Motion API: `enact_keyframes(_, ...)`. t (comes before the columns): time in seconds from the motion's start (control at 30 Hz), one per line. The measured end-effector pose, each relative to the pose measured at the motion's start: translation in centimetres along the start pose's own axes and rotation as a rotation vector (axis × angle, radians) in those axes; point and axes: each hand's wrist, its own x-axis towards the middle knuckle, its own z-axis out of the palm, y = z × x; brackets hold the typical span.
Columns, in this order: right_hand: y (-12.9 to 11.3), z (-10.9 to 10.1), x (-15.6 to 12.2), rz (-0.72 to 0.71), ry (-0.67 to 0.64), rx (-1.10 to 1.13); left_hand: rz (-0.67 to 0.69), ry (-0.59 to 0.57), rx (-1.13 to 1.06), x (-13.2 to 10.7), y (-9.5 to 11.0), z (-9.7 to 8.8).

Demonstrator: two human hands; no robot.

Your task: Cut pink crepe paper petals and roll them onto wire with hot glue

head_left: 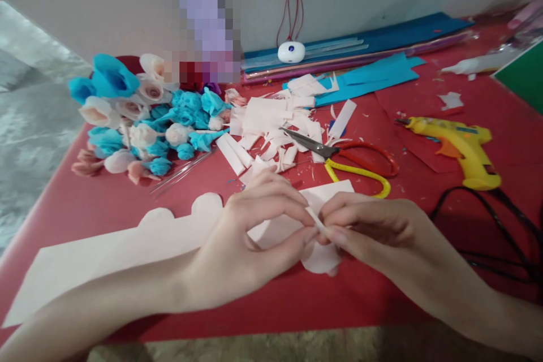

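In the head view, my left hand [254, 232] and my right hand [382, 232] meet just above the front of the red table. Thumb and fingers of each pinch the upper edge of a pale crepe paper petal [320, 259]. Its rounded lower part hangs beneath the fingertips. Behind the fingers lies a flat pale paper piece [339, 188], partly covered by my hands. A long pale paper strip [106, 251] and rounded paper pieces [207, 203] lie by my left forearm. Scissors [335, 151] with red and yellow handles rest open beyond my hands.
Blue and pale paper flowers [182, 107] crowd the back left. Paper scraps [271, 124] are heaped mid-table near blue paper [369, 76]. A yellow glue gun [466, 138] lies at right above a black cord [445, 198]. A white device [291, 52] stands by the wall.
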Motion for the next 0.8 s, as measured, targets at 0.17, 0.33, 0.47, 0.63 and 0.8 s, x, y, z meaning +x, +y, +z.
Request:
enact_keyframes(0.17, 0.18, -0.17, 0.26, 0.045, -0.046, 0.144, -0.009, -0.014, -0.041, 0.18, -0.08, -0.06)
enact_keyframes(0.33, 0.55, -0.47, 0.21, 0.127, -0.106, 0.27, -0.006, -0.034, -0.057, 0.14, -0.17, -0.18)
enact_keyframes(0.47, 0.59, -0.57, -0.03, 0.179, -0.131, 0.338, 0.004, -0.06, -0.059, 0.03, -0.19, -0.31)
enact_keyframes(0.63, 0.64, -0.62, 0.04, 0.244, -0.139, 0.37, 0.022, -0.106, -0.041, 0.2, -0.09, -0.46)
enact_keyframes(0.8, 0.89, -0.56, 0.31, 0.22, -0.144, 0.408, 0.046, -0.145, -0.003, 0.36, 0.02, -0.62)
